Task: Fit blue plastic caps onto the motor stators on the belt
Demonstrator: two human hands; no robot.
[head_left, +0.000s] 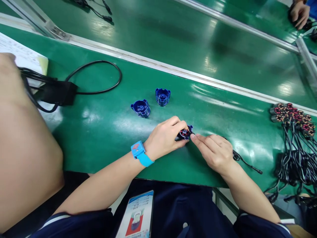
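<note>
My left hand [164, 138], with a blue band at its wrist, is closed round a blue plastic housing [191, 128]. A stator [184, 133] with red and copper windings sits inside that housing. My right hand [215, 152] is closed, its fingertips pinching the black cable at the housing's right rim. Out past the right hand, a black cable [244, 161] with a thin plug end lies on the table. Beyond my left hand stand two more blue housings, one [141, 108] nearer and one [162, 96] farther, with their open tops up.
Stators [293, 117] with bundled black cables [294, 162] are piled at the right. A black box [59, 92] with a looped cable and paper sheets [15, 46] lie left, beside another person's arm [24, 142]. A metal rail [148, 62] crosses behind. A co-worker's hand [299, 15] is far right.
</note>
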